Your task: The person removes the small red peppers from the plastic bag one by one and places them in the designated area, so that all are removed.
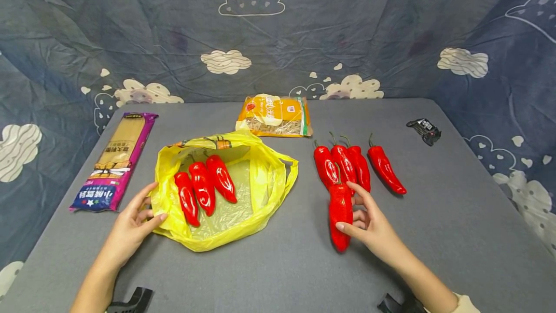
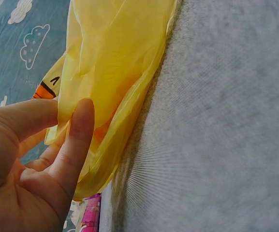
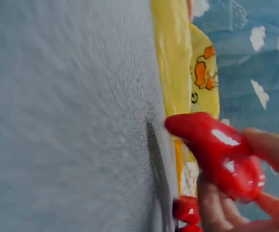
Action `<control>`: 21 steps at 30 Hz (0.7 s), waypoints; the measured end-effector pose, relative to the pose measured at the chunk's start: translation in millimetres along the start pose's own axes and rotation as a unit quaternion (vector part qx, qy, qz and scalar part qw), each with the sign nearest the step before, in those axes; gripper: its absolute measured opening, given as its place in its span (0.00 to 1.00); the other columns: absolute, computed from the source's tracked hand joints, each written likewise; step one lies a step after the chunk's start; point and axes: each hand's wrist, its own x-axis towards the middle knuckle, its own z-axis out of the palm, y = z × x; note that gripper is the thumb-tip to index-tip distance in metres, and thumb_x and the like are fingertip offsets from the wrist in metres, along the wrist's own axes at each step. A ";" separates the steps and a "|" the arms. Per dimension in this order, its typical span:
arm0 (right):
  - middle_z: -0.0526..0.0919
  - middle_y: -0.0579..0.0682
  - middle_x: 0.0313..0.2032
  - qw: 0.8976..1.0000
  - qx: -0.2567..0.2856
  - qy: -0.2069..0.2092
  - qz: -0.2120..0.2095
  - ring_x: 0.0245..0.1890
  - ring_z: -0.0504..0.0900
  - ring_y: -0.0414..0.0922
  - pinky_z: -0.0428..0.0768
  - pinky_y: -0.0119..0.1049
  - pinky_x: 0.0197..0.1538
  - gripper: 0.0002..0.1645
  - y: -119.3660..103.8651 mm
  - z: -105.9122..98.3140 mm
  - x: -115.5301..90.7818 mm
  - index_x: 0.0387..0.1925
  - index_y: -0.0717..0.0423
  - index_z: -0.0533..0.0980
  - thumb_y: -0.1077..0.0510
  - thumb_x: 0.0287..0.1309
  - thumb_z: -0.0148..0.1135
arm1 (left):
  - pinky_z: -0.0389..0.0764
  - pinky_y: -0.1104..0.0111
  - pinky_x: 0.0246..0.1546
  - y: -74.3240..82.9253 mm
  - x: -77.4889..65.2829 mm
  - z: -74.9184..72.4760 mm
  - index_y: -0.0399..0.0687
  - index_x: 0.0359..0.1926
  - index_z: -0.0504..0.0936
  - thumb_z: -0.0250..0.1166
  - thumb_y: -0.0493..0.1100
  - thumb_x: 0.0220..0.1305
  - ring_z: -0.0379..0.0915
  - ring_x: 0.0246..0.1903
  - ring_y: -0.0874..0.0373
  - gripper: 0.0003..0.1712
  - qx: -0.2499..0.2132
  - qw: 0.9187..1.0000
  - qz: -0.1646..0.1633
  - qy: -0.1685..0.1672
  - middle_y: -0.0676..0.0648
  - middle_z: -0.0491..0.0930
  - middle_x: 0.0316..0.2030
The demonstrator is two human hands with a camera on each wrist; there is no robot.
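Note:
My right hand point(image 1: 369, 219) grips a red pepper point(image 1: 340, 219) between thumb and fingers, its tip pointing toward me. In the right wrist view that held pepper point(image 3: 216, 150) hangs over the grey table, a shadow beneath it. Just behind it lie several more red peppers point(image 1: 358, 165), one of them set apart to the right. With thumb and fingers, my left hand point(image 1: 134, 219) pinches the left rim of a yellow plastic bag point(image 1: 271, 202). Its mouth is spread wide, and three red peppers point(image 1: 201, 188) lie inside. The left wrist view shows the thumb against the bag's thin film point(image 2: 110, 63).
A purple pack of noodles point(image 1: 115, 163) lies left of the bag. At the back of the table is an orange food packet point(image 1: 278, 116). A small black packet point(image 1: 425, 131) lies at the far right. Patterned cloth point(image 1: 278, 37) hangs behind the grey table point(image 1: 269, 279).

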 end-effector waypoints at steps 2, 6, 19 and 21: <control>0.63 0.60 0.44 1.000 0.001 -0.004 0.021 0.26 0.77 0.45 0.73 0.29 0.25 0.49 4.7 -3.6 -4.1 0.66 0.51 0.51 0.69 0.46 0.66 | 0.74 0.75 0.24 0.2 0.1 -0.2 0.44 0.67 0.54 0.60 0.28 0.56 0.74 0.31 0.64 0.40 0.003 1.000 -0.001 0.000 0.47 0.66 0.45; 0.64 0.62 0.43 0.998 -0.006 -0.007 0.058 0.25 0.77 0.44 0.70 0.29 0.21 0.49 9.5 -10.0 -6.7 0.66 0.52 0.50 0.68 0.46 0.66 | 0.74 0.75 0.24 0.4 0.0 0.4 0.44 0.67 0.54 0.60 0.28 0.56 0.74 0.31 0.64 0.40 0.005 1.000 -0.001 0.000 0.45 0.66 0.45; 0.68 0.58 0.36 0.990 -0.109 -0.027 0.086 0.25 0.72 0.45 0.73 0.33 0.24 0.47 14.0 -19.5 4.3 0.64 0.57 0.53 0.61 0.45 0.68 | 0.73 0.76 0.22 1.6 0.9 1.7 0.42 0.67 0.53 0.60 0.26 0.55 0.73 0.30 0.65 0.40 -0.002 1.000 0.007 0.002 0.44 0.65 0.45; 0.68 0.57 0.36 0.988 -0.130 -0.025 0.075 0.28 0.72 0.46 0.73 0.33 0.26 0.46 14.9 -19.8 5.5 0.64 0.57 0.55 0.60 0.45 0.69 | 0.73 0.76 0.22 1.6 0.8 1.3 0.41 0.67 0.54 0.60 0.25 0.54 0.73 0.29 0.65 0.40 -0.002 1.000 0.007 0.004 0.44 0.65 0.44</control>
